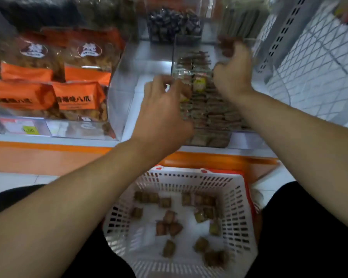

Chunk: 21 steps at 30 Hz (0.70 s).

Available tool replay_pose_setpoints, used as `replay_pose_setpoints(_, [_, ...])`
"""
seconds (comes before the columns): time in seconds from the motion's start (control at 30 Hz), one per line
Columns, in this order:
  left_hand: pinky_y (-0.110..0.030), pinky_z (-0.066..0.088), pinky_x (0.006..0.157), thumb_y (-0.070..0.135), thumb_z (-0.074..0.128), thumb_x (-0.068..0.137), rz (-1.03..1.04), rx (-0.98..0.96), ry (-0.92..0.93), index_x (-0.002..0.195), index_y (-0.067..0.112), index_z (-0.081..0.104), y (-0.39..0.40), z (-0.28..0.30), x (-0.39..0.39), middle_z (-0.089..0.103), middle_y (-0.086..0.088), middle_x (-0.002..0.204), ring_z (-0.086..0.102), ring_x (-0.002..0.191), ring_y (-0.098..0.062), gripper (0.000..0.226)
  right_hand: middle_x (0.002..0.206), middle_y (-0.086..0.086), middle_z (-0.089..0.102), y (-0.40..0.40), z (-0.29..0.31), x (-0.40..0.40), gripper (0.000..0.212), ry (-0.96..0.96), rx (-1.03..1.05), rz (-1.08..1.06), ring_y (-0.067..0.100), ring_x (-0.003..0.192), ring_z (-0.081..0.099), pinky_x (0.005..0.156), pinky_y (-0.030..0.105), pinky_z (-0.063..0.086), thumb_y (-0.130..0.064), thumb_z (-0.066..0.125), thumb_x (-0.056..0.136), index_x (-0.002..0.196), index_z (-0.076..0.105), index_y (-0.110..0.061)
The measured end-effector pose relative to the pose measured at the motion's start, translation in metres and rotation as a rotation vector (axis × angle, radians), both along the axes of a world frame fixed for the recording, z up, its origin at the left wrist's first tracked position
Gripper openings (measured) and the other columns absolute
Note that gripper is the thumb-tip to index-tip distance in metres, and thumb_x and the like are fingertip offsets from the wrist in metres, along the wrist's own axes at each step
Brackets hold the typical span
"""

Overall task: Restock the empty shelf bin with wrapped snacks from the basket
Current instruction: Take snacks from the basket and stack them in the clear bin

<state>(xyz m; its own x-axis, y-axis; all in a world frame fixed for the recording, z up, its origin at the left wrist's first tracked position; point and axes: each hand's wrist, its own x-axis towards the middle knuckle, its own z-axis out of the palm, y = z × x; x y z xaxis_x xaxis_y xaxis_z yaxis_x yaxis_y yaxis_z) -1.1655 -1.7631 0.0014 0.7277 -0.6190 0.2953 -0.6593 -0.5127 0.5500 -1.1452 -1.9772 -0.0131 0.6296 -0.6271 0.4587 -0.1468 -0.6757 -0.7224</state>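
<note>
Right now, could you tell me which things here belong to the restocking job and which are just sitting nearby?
Part of the job:
- white basket with loose wrapped snacks
- clear shelf bin, already well filled
- left hand, snack in its grip
- right hand, holding snacks

Just nearby:
- orange bags
- dark sweets bin
- wire rack

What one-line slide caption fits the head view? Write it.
Both hands, left hand and right hand, place brown wrapped snacks into the clear plastic shelf bin above the white perforated plastic basket.

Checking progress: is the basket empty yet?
No. The white basket holds about twenty scattered brown wrapped snacks on its floor.
</note>
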Motion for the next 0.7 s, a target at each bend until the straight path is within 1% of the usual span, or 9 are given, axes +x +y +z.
replay_pose_setpoints(0.03, [-0.043, 0.049, 0.093, 0.015, 0.075, 0.075, -0.014, -0.044, -0.108, 0.106, 0.018, 0.065, 0.004, -0.004, -0.003, 0.057, -0.009, 0.119, 0.053, 0.113, -0.032, 0.033, 0.108, 0.019, 0.064, 0.011, 0.007, -0.013, 0.031, -0.191, -0.103, 0.065, 0.026, 0.099, 0.059, 0.079, 0.030, 0.046, 0.010, 0.047, 0.085, 0.108, 0.063, -0.002])
replay_pose_setpoints(0.1, [-0.039, 0.050, 0.068, 0.015, 0.069, 0.076, -0.074, -0.060, -0.075, 0.086, 0.021, 0.060, 0.018, -0.018, -0.007, 0.063, 0.001, 0.087, 0.060, 0.081, -0.024, 0.015, 0.080, 0.021, 0.060, 0.038, 0.010, -0.048, 0.028, -0.429, -0.287, 0.299, 0.024, 0.078, 0.053, 0.070, 0.036, 0.043, 0.020, 0.041, 0.073, 0.079, 0.059, 0.000])
replay_pose_setpoints(0.17, [-0.032, 0.047, 0.059, 0.020, 0.070, 0.078, -0.119, 0.141, 0.171, 0.078, 0.027, 0.056, 0.033, -0.048, -0.015, 0.062, 0.006, 0.075, 0.060, 0.070, -0.019, 0.015, 0.069, 0.016, 0.056, 0.070, -0.014, -0.086, 0.024, -0.361, -0.364, 0.558, 0.023, 0.069, 0.049, 0.065, 0.032, 0.039, 0.020, 0.042, 0.064, 0.067, 0.056, 0.001])
replay_pose_setpoints(0.23, [-0.032, 0.049, 0.064, 0.021, 0.076, 0.078, -0.167, 0.465, 0.443, 0.085, 0.028, 0.062, 0.050, -0.098, -0.026, 0.065, 0.004, 0.087, 0.064, 0.081, -0.020, 0.017, 0.077, 0.010, 0.060, 0.093, -0.065, -0.124, 0.024, 0.001, -0.387, 0.786, 0.024, 0.074, 0.052, 0.066, 0.030, 0.040, 0.011, 0.044, 0.068, 0.073, 0.062, -0.004])
replay_pose_setpoints(0.3, [-0.039, 0.057, 0.078, 0.020, 0.077, 0.081, -0.180, 0.673, 0.682, 0.107, 0.016, 0.067, 0.066, -0.157, -0.040, 0.070, -0.007, 0.105, 0.069, 0.094, -0.029, 0.028, 0.102, 0.008, 0.066, 0.100, -0.127, -0.157, 0.026, 0.705, -0.344, 0.892, 0.025, 0.095, 0.059, 0.078, 0.034, 0.049, 0.000, 0.053, 0.080, 0.099, 0.067, -0.011])
replay_pose_setpoints(0.4, [-0.038, 0.055, 0.087, 0.030, 0.081, 0.084, -0.110, 0.895, 0.922, 0.132, 0.009, 0.055, 0.094, -0.237, -0.064, 0.065, -0.008, 0.106, 0.066, 0.108, -0.031, 0.058, 0.139, 0.021, 0.054, 0.093, -0.218, -0.207, 0.054, 1.492, 0.057, 0.757, 0.035, 0.122, 0.056, 0.103, 0.041, 0.048, -0.013, 0.068, 0.087, 0.138, 0.051, -0.006])
replay_pose_setpoints(0.47, [-0.035, 0.047, 0.099, 0.034, 0.081, 0.084, -0.053, 0.963, 1.002, 0.149, 0.010, 0.039, 0.110, -0.285, -0.080, 0.056, -0.012, 0.132, 0.053, 0.129, -0.031, 0.082, 0.146, 0.022, 0.048, 0.097, -0.258, -0.238, 0.075, 1.671, 0.225, 0.589, 0.036, 0.128, 0.053, 0.103, 0.040, 0.045, -0.024, 0.079, 0.080, 0.144, 0.044, -0.005])
replay_pose_setpoints(0.53, [-0.037, 0.042, 0.107, 0.035, 0.084, 0.081, 0.000, 0.944, 1.067, 0.157, 0.010, 0.019, 0.117, -0.323, -0.094, 0.033, -0.020, 0.155, 0.042, 0.139, -0.036, 0.103, 0.141, 0.018, 0.054, 0.109, -0.290, -0.257, 0.073, 1.719, 0.298, 0.481, 0.034, 0.126, 0.055, 0.098, 0.037, 0.046, -0.031, 0.078, 0.081, 0.142, 0.046, -0.009])
replay_pose_setpoints(0.7, [-0.049, 0.034, 0.114, 0.039, 0.090, 0.072, -0.002, 0.849, 0.931, 0.162, 0.023, -0.002, 0.113, -0.374, -0.109, 0.007, -0.022, 0.160, 0.029, 0.143, -0.047, 0.130, 0.155, 0.021, 0.032, 0.142, -0.349, -0.276, 0.085, 1.730, 0.370, 0.401, 0.037, 0.139, 0.038, 0.115, 0.043, 0.034, -0.031, 0.052, 0.100, 0.159, -0.004, -0.006])
